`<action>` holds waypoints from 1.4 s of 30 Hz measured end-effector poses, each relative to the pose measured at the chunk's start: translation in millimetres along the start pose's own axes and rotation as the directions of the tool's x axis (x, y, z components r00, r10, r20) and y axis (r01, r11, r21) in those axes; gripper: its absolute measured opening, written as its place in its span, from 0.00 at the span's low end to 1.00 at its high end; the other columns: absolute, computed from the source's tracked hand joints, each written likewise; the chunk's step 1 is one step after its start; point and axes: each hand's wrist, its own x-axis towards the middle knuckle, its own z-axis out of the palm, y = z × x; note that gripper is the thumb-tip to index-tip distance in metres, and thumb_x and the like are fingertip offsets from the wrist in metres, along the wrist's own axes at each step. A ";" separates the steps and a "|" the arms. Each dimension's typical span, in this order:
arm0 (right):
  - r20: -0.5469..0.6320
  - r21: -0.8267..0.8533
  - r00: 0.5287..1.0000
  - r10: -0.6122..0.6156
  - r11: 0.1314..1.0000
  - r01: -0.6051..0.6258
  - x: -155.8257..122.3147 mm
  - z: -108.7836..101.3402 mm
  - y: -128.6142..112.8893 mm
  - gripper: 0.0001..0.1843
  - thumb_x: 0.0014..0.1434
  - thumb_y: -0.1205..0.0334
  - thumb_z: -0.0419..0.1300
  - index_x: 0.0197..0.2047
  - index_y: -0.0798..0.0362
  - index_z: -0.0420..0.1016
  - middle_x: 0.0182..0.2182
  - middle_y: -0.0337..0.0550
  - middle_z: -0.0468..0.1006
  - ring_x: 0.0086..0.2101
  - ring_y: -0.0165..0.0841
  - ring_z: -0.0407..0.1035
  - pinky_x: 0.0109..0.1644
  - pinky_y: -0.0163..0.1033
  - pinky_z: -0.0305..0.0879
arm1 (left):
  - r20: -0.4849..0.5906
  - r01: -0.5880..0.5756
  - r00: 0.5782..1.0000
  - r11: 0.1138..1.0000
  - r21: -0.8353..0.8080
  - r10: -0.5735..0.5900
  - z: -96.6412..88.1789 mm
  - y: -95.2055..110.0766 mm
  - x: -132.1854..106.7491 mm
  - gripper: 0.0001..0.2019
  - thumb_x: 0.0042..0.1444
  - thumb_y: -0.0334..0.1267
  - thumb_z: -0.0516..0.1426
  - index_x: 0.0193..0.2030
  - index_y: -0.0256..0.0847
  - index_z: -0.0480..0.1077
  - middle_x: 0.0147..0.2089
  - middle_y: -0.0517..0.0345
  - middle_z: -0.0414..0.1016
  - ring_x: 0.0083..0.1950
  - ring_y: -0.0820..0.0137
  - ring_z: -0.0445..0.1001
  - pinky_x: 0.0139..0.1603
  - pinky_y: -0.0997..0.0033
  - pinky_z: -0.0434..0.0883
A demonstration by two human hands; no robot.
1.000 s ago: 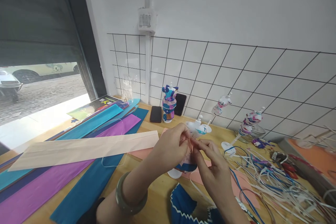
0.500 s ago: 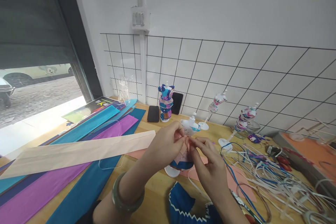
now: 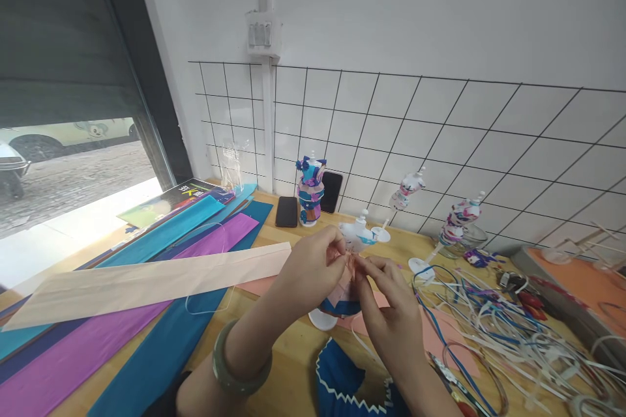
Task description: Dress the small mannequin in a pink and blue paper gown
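Grip pinched on pink material [image 3: 349, 272], left hand [image 3: 313, 267] and right hand [image 3: 391, 300]; magazine [image 3: 169, 202] lettering unclear.

- We hold our left hand [image 3: 313, 267] and right hand [image 3: 391, 306] close together before us, fingertips near each other; whether they touch we cannot tell.
- Our left forearm [image 3: 252, 342] slants up and rightward from the bottom edge, more of it showing than of the other.
- Our left knuckles are raised, the fingers curled inward, with the left thumb [image 3: 336, 275] and bent forefinger pinching.
- Our right forearm [image 3: 428, 391] leans up and leftward from the bottom edge.
- Our right forefinger [image 3: 372, 267] stretches leftward, the right thumb [image 3: 366, 293] below it in a pinch; the other fingers bend behind.
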 end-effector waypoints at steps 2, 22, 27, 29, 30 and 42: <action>0.002 -0.099 0.998 -0.070 0.993 0.070 -1.5 1.2 0.9 0.19 0.63 0.73 0.54 0.55 0.48 0.72 0.37 0.46 0.74 0.36 0.37 0.69 0.36 0.45 0.67 | -0.008 -0.012 1.000 1.000 0.002 0.012 0.0 -0.5 -0.6 0.04 0.55 0.31 0.52 0.31 0.42 0.61 0.32 0.63 0.70 0.36 0.70 0.68 0.39 0.69 0.65; -0.175 -0.098 0.984 0.035 0.994 -0.053 2.9 -2.8 1.3 0.03 0.60 0.64 0.60 0.34 0.48 0.75 0.31 0.43 0.81 0.34 0.38 0.74 0.40 0.46 0.67 | -0.013 -0.042 0.999 0.995 0.088 0.043 11.3 6.5 -6.0 0.07 0.56 0.28 0.49 0.29 0.42 0.61 0.31 0.62 0.71 0.35 0.69 0.68 0.36 0.69 0.61; -0.184 0.051 0.947 0.261 0.965 -0.256 3.2 -4.2 0.2 0.05 0.57 0.59 0.63 0.32 0.49 0.74 0.27 0.42 0.79 0.31 0.38 0.74 0.32 0.42 0.68 | -0.005 -0.013 1.000 0.996 0.091 0.014 9.8 6.4 -5.0 0.09 0.57 0.28 0.48 0.28 0.42 0.60 0.29 0.62 0.68 0.34 0.70 0.67 0.34 0.70 0.60; -0.162 0.130 0.921 0.354 0.933 -0.336 4.3 -4.4 1.1 0.06 0.56 0.58 0.63 0.32 0.50 0.74 0.27 0.41 0.78 0.30 0.36 0.74 0.32 0.41 0.69 | -0.004 -0.006 1.000 0.996 0.093 0.006 8.9 5.8 -4.6 0.08 0.57 0.27 0.48 0.28 0.42 0.60 0.28 0.63 0.67 0.33 0.70 0.66 0.34 0.70 0.59; -0.137 0.174 0.909 0.394 0.913 -0.370 5.2 -4.5 2.0 0.06 0.56 0.57 0.64 0.32 0.50 0.75 0.27 0.41 0.79 0.30 0.36 0.74 0.33 0.41 0.70 | -0.001 -0.004 1.000 0.996 0.090 0.004 8.5 5.5 -4.5 0.08 0.57 0.27 0.48 0.28 0.42 0.60 0.28 0.63 0.67 0.33 0.70 0.66 0.34 0.70 0.59; 0.138 0.470 0.824 0.550 0.695 -0.543 12.1 -8.0 18.2 0.12 0.51 0.52 0.68 0.31 0.53 0.79 0.27 0.44 0.80 0.28 0.35 0.73 0.29 0.40 0.72 | -0.004 0.006 1.000 0.999 0.037 -0.006 4.8 4.0 -3.1 0.08 0.55 0.26 0.47 0.31 0.42 0.61 0.32 0.62 0.69 0.36 0.69 0.66 0.36 0.69 0.60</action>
